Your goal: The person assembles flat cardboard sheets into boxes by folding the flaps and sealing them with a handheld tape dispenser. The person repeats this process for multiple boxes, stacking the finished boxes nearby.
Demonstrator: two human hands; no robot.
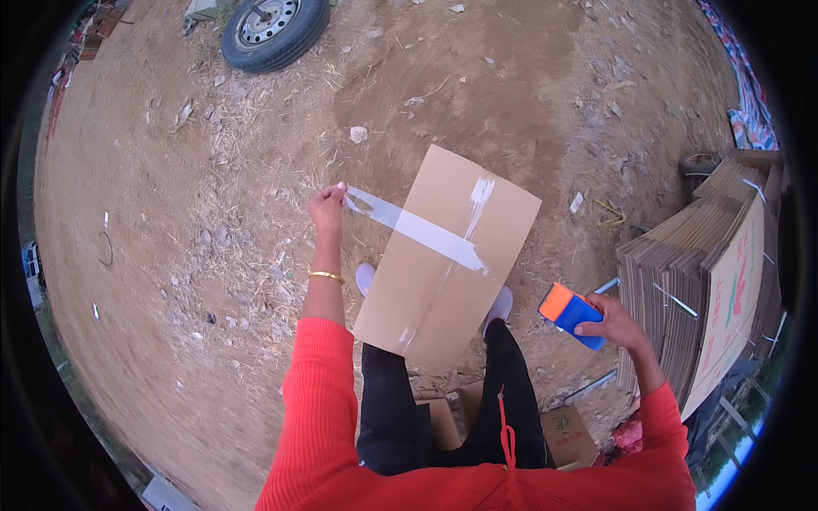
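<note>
A brown cardboard box (409,294) stands at a slant in front of my legs. Tape runs along the seam of its top panel. Off the box's left side, my left hand (327,207) pinches one end of a clear tape strip (439,240). The strip stretches rightward across the box; I cannot tell how much of it sticks to the cardboard. My right hand (612,322), well right of the box, is closed around a blue and orange tape dispenser (573,315). No tape shows between the dispenser and the box.
Flattened cardboard boxes (665,264) are stacked at the right, close to my right arm. Smaller open cartons (569,436) sit behind my legs. A wheel with a tyre (274,34) lies at the far left on the dirt ground (511,77), among straw and stones.
</note>
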